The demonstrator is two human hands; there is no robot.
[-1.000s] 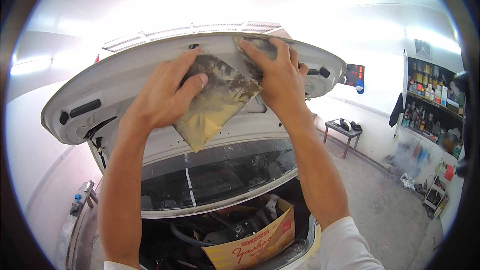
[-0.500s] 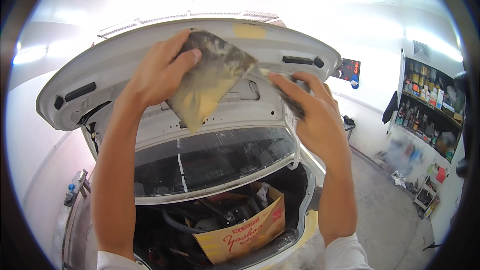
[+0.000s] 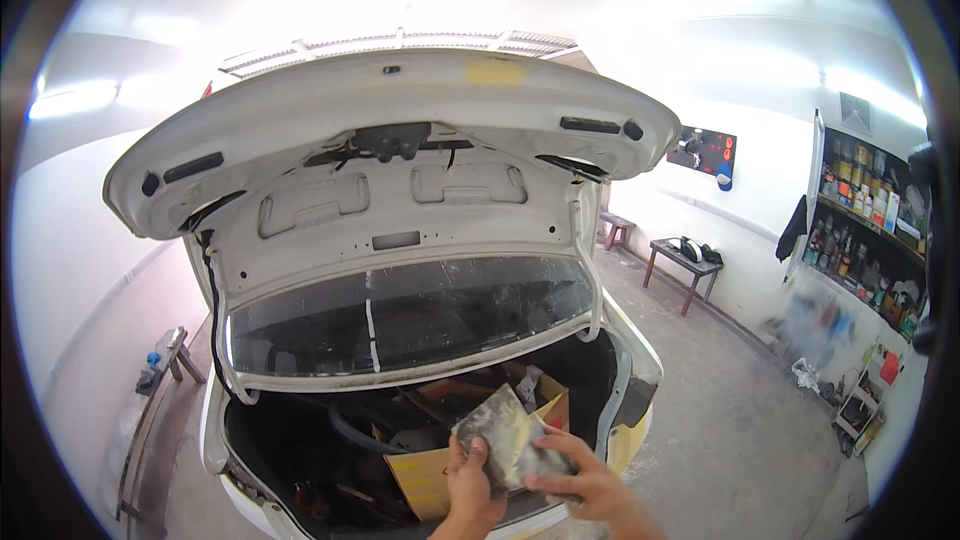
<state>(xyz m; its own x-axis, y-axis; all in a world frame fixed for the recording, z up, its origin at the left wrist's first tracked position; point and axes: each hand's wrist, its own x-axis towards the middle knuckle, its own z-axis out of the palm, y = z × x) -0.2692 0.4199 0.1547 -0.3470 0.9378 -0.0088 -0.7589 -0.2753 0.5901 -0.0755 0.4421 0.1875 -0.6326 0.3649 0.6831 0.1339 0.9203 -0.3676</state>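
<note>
Down from the raised trunk lid (image 3: 330,100), the left hand (image 3: 475,495) and right hand (image 3: 592,486) now meet over the open trunk (image 3: 258,440): the left grips a smeared plate (image 3: 492,422), the right apparently a flat dark piece (image 3: 553,459), though blur obscures it. Tilting or a loosened grip could drop yellowish paste (image 3: 516,436) onto the cardboard box (image 3: 425,485) nearby.

We can read no words, numbers or signs clearly. At the lower centre of the frame, the left hand (image 3: 472,485), the right hand (image 3: 590,483) and a flat grey putty-smeared square plate (image 3: 503,420) cover much of the yellow cardboard box (image 3: 418,485)'s front. At the right, labels on the small multicoloured bottles and cans (image 3: 866,190) are too tiny for us to make out.
</note>
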